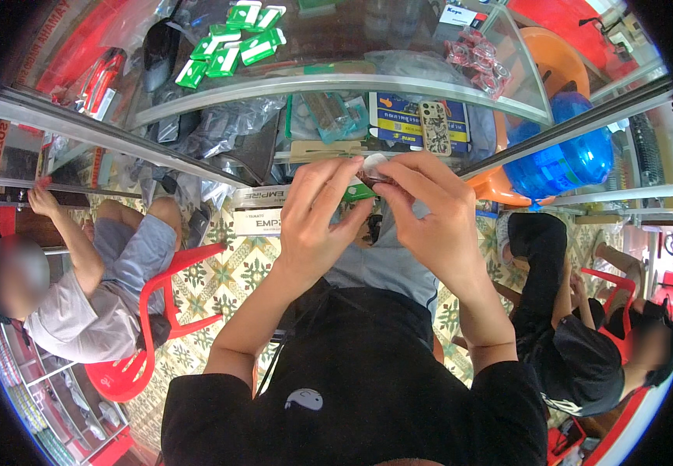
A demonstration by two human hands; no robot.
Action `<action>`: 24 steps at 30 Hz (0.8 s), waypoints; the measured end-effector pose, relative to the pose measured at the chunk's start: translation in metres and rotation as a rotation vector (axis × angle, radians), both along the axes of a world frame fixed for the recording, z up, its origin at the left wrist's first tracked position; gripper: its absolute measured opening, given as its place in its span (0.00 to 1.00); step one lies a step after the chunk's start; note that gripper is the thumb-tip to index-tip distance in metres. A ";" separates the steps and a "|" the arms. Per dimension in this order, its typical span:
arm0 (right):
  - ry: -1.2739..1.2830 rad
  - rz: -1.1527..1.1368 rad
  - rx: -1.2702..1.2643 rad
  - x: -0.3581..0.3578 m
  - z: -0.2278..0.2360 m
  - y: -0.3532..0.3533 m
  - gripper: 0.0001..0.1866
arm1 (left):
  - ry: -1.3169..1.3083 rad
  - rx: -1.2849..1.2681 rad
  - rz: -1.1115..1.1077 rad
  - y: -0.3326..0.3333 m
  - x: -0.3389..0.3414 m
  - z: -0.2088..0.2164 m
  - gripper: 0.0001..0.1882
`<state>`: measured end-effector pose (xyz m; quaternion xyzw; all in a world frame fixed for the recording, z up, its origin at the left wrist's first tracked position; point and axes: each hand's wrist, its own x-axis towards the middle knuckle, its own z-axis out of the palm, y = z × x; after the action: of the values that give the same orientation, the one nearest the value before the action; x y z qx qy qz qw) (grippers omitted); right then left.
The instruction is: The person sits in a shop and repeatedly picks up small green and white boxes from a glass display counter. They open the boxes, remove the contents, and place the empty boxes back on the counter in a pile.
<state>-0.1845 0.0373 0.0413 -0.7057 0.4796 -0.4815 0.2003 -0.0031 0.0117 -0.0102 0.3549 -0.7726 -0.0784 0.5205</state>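
My left hand [317,198] is closed on a small green box [358,191], its thumb below and its fingers along the top. A white flap [373,163] stands up at the box's end. My right hand [433,210] meets it there, fingertips pinched on a small dark reddish piece at the box's opening; the fingers hide most of it. On the glass counter beyond, to the left, lie several green-and-white small boxes [231,58]. Over to the right is a heap of small clear packets with red parts [478,60].
The glass counter's metal edge [336,84] runs beyond my hands. Below it are a patterned phone [434,126] and bagged goods [328,116]. A blue water bottle [561,159] stands right. One person sits left on a red chair [150,326]; another person [585,349] sits right.
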 end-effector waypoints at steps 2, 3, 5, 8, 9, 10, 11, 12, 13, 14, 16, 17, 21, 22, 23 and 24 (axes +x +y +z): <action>0.038 0.012 0.001 -0.003 0.000 0.000 0.13 | -0.019 0.011 -0.010 0.001 -0.001 0.001 0.36; 0.077 0.016 0.016 -0.005 0.003 0.001 0.13 | -0.038 0.022 -0.017 0.003 -0.001 0.002 0.36; 0.153 0.019 0.036 -0.004 0.007 0.002 0.13 | -0.062 0.044 -0.033 0.006 -0.002 0.003 0.36; 0.177 -0.002 0.038 0.005 0.005 0.005 0.15 | -0.050 0.072 -0.055 0.008 -0.005 -0.001 0.37; 0.124 -0.008 0.029 0.008 -0.001 0.003 0.14 | -0.034 0.080 -0.044 0.008 -0.005 -0.003 0.37; 0.071 -0.012 0.020 0.010 -0.005 0.003 0.14 | -0.018 0.088 -0.033 0.008 -0.005 -0.003 0.38; 0.024 -0.032 0.007 0.010 -0.005 0.003 0.14 | -0.003 0.096 -0.019 0.008 -0.005 -0.003 0.38; -0.023 -0.047 -0.007 0.011 -0.005 0.004 0.14 | 0.011 0.103 0.000 0.008 -0.004 -0.003 0.38; -0.070 -0.061 -0.021 0.012 -0.006 0.005 0.14 | 0.026 0.111 0.019 0.009 -0.004 -0.003 0.38; -0.018 -0.043 -0.048 0.011 -0.008 0.004 0.14 | 0.050 0.141 0.031 0.011 -0.004 -0.003 0.38; 0.088 -0.015 -0.102 0.005 -0.011 0.003 0.14 | 0.097 0.201 0.046 0.016 -0.006 0.000 0.39; 0.096 -0.023 -0.093 0.007 -0.009 0.005 0.14 | 0.130 0.185 0.055 0.016 -0.007 -0.004 0.38; 0.054 -0.010 -0.103 0.011 -0.010 0.007 0.16 | 0.108 0.104 0.111 0.020 -0.005 -0.002 0.34; 0.038 -0.003 -0.094 0.011 -0.010 0.007 0.16 | 0.103 0.104 0.105 0.021 -0.004 -0.003 0.34; 0.021 0.005 -0.084 0.010 -0.012 0.007 0.16 | 0.098 0.104 0.098 0.022 -0.003 -0.004 0.34; 0.003 0.016 -0.077 0.009 -0.014 0.008 0.16 | 0.092 0.103 0.095 0.023 -0.002 -0.005 0.34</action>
<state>-0.1754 0.0450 0.0278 -0.7173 0.4557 -0.4968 0.1760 -0.0053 0.0346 -0.0152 0.4134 -0.7251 -0.1096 0.5398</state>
